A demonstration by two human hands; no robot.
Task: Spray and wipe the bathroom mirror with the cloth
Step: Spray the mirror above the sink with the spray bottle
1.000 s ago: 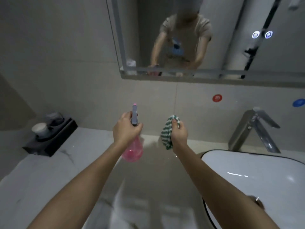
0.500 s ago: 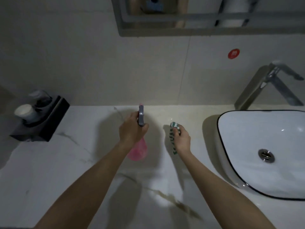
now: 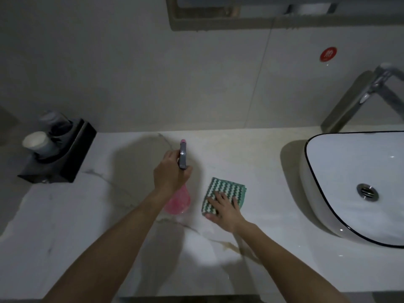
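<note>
A pink spray bottle [image 3: 178,202] with a grey trigger head stands on the white marble counter [image 3: 269,176], and my left hand [image 3: 170,174] is wrapped around its neck. Just to its right a green-and-white zigzag cloth [image 3: 225,189] lies flat on the counter. My right hand [image 3: 224,207] rests palm down on the cloth's near half with fingers spread. Only the bottom frame of the mirror [image 3: 284,20] shows at the top edge.
A white basin [image 3: 328,217] with a dark rim and a chrome drain sits at the right, with a chrome tap [image 3: 369,92] behind it. A black tray [image 3: 72,160] with cups stands at the back left. A red sticker [image 3: 328,54] marks the wall.
Both hands came down from mirror height to the counter. The cloth, bunched in my right hand before, now lies spread flat under it. The view tilted down, so the mirror left the frame.
</note>
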